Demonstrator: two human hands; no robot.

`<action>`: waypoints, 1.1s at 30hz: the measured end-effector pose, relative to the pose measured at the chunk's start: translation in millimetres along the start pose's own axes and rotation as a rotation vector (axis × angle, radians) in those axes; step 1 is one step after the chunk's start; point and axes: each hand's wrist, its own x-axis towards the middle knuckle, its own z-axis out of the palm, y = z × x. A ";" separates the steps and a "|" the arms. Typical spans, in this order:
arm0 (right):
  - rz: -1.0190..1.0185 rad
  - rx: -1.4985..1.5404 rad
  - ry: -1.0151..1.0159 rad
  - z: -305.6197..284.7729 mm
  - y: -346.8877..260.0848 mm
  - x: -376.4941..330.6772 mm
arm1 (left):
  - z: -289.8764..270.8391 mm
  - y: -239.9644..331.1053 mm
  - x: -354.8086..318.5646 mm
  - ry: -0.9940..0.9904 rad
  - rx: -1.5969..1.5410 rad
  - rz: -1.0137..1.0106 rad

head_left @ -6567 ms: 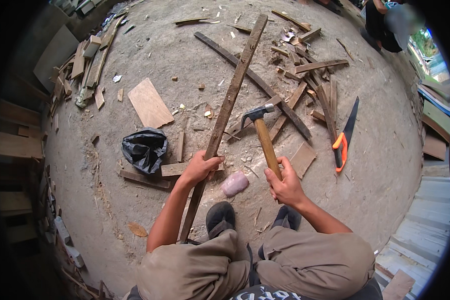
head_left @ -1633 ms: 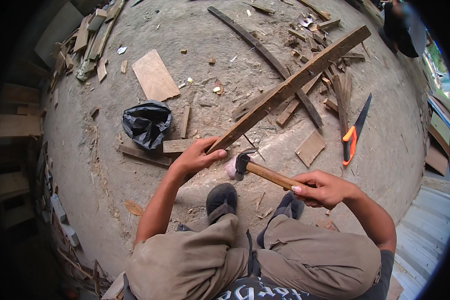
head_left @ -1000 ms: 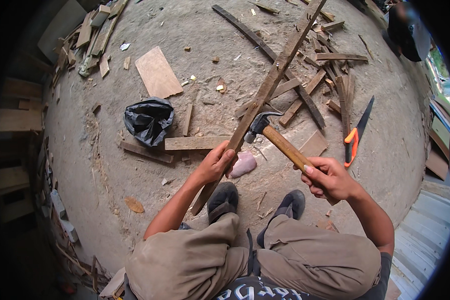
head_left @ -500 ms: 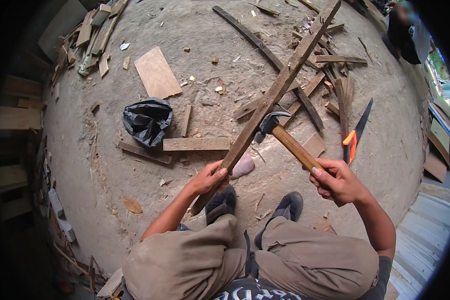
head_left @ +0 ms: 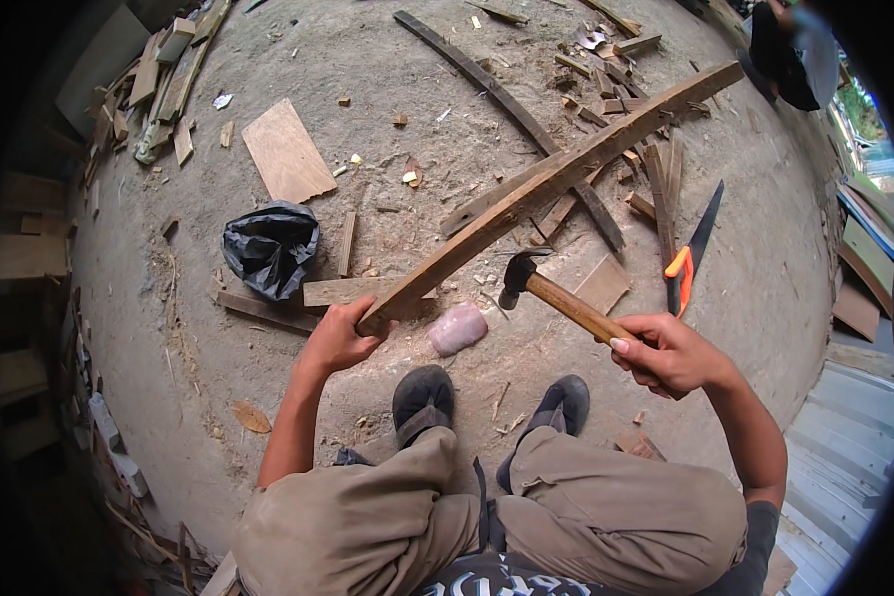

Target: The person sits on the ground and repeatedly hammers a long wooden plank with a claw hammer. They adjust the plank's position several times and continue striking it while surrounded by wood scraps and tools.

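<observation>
My left hand [head_left: 343, 336] is closed round the near end of a long wooden batten [head_left: 526, 199], which slants away to the far right over other timber. In my right hand [head_left: 670, 356] is a claw hammer [head_left: 571, 306], gripped by its wooden handle. The hammer's dark head points left and hangs just below the batten, apart from it. A pinkish stone [head_left: 458, 330] lies on the ground between my left hand and the hammer head. A short plank [head_left: 353, 291] rests just beyond my left hand.
A black plastic bag [head_left: 271, 248] and a thin plywood sheet [head_left: 288, 151] lie left. At right is a handsaw [head_left: 703, 233] with an orange and black handle. Scrap wood [head_left: 621, 74] is scattered far right, and a person [head_left: 790, 55] is beyond it. Corrugated metal [head_left: 844, 477] lies lower right.
My left hand has shifted left and up. The batten has swung flatter, its far end moving right and down, uncovering the stone. The hammer has moved slightly left and down.
</observation>
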 end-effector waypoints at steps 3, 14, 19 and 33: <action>0.078 -0.078 -0.030 -3.5 -2.4 -0.2 | -11.5 -7.7 -2.7 0.019 0.063 0.015; -0.247 -0.516 0.161 4.2 9.1 6.6 | -9.9 -24.3 -4.5 0.088 0.048 0.184; -0.186 -0.389 0.104 6.7 7.9 8.8 | -12.4 -35.0 -4.3 0.123 0.109 0.196; -0.083 0.274 0.038 36.5 1.3 19.0 | 52.2 -20.4 -0.3 0.014 -0.270 -0.001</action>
